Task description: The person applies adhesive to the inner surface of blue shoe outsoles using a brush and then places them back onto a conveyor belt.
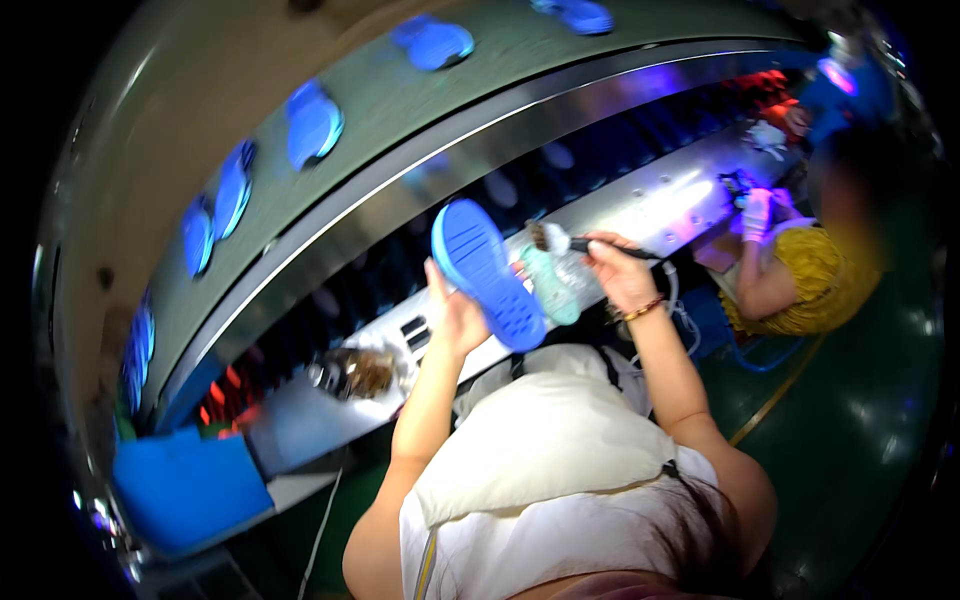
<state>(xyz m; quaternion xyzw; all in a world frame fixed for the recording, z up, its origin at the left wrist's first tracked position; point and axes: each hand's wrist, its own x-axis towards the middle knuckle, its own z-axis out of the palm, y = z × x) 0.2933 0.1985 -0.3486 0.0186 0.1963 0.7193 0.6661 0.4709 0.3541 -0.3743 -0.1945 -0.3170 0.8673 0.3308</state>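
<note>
A blue shoe sole (485, 270), grooved at one end and dotted with small holes at the other, is tilted up in front of me. My left hand (460, 318) grips it by its left edge. In my right hand (622, 275) is a brush (555, 239) with a dark handle, its brown bristles pointing left toward the sole and apart from it. Just right of the sole lies a mint-green flat piece (552, 288) with crinkled clear plastic around it; what it is I cannot make out.
A metal work ledge (300, 425) runs across, bearing a jar with a brown clump (368, 373). Beyond it a conveyor belt (370, 125) carries several blue soles (314, 125). A blue bin (190, 490) stands at left. On the right sits a co-worker in yellow (805, 275), wearing white gloves.
</note>
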